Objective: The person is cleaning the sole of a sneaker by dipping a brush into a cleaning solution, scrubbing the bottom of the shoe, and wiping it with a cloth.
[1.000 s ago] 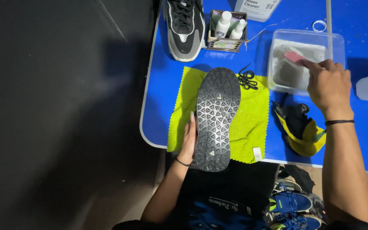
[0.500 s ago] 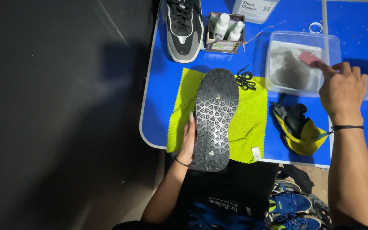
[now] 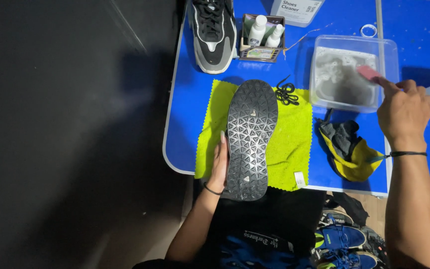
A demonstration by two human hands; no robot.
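Note:
A dark shoe (image 3: 249, 137) lies sole-up on a yellow-green cloth (image 3: 289, 144) at the table's near edge. My left hand (image 3: 219, 164) holds it along its left side. My right hand (image 3: 403, 112) hovers at the right rim of a clear plastic tub (image 3: 389, 55) of foamy grey water, pinching a small pink brush or sponge (image 3: 369, 72) that is blurred.
The blue table (image 3: 185, 119) carries a second black-and-grey sneaker (image 3: 214, 32) at the back, a small caddy with two white bottles (image 3: 261, 32), loose black laces (image 3: 287, 92) and a crumpled yellow-and-grey rag (image 3: 347, 149). More shoes (image 3: 342, 239) lie on the floor to the right.
My right hand has drifted right and slightly nearer, carrying the pink piece from over the tub's middle to its right rim. The left hand and the shoe have stayed put.

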